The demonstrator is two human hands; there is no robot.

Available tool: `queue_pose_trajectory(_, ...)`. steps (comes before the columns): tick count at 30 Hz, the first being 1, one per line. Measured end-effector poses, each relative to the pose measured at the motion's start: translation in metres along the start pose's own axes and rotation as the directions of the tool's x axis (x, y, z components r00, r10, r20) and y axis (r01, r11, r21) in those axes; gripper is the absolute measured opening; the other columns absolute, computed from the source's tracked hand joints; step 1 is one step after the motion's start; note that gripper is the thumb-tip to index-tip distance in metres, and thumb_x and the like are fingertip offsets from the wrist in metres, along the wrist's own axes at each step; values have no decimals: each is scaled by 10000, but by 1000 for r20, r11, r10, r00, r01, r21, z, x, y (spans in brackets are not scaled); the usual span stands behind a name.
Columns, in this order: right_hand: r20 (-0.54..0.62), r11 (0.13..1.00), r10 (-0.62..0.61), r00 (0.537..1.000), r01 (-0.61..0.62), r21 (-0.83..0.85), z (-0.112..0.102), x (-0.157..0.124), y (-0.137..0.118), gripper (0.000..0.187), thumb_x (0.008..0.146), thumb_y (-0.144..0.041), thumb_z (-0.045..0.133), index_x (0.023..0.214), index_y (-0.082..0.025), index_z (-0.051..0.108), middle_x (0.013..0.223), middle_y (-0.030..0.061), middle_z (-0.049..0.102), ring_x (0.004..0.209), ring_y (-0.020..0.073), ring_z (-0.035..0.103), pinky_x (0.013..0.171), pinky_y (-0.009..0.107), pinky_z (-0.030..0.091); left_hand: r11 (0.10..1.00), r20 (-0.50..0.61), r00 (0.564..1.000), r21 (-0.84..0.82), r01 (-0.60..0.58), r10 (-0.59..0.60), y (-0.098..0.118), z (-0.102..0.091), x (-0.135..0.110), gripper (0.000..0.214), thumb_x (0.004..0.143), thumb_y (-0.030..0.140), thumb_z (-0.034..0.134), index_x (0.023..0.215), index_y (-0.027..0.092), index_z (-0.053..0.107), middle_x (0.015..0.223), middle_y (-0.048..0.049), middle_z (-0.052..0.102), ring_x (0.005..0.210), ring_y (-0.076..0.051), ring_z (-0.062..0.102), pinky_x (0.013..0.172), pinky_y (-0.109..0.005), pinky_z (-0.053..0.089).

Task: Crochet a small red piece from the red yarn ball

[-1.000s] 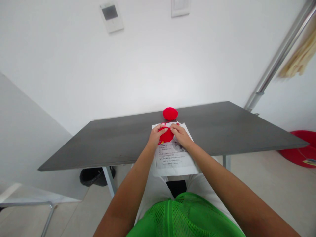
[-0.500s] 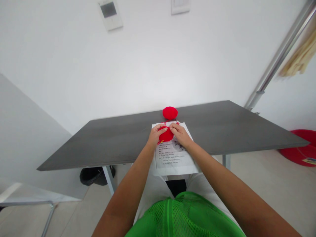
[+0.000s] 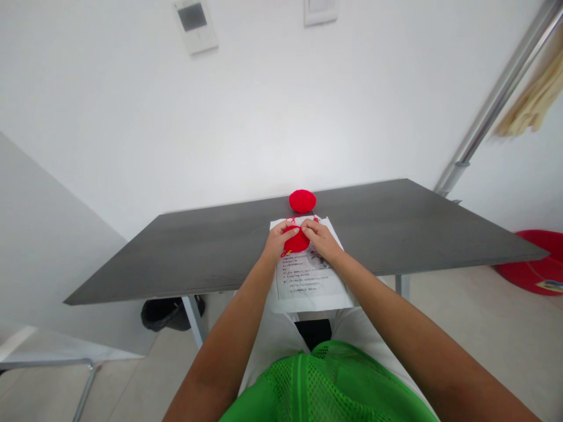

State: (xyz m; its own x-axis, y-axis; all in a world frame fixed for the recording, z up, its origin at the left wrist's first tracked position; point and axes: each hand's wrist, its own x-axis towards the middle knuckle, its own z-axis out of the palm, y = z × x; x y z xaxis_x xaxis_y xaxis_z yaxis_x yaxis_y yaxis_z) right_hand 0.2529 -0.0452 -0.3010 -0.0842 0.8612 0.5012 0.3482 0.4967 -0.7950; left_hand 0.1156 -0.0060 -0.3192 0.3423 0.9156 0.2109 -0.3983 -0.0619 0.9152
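Between my hands is a rounded red crochet piece, held over a printed paper sheet. My left hand grips its left and upper edge, the thumb lying across the top. At the upper right edge, my right hand pinches with closed fingertips. A small yellow marker with a red loop beside it hangs at the piece's lower left. Behind my hands sits a red ball of yarn, and loose red yarn runs near my left fingers. A small red-ended item lies by my right knuckles, partly hidden.
The dark grey table stands against a white wall. A black-lined bin is under its left side. To the right are a red basin on the floor, a metal pole and hanging cream gloves.
Both hands stay almost in place on the red crochet piece. The whole view has shifted very slightly.
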Motion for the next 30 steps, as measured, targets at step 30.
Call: queue_pose_trajectory(30, 7, 999, 14, 1000, -14, 32, 0, 1, 2, 142, 754, -279, 420, 629, -216, 435, 619, -27, 436, 616, 141, 408, 604, 269, 341, 999, 0, 1000, -35, 2, -2, 0, 0, 0, 310, 545, 313, 791, 741, 166, 601, 681, 20, 636, 596, -110, 561, 619, -246, 426)
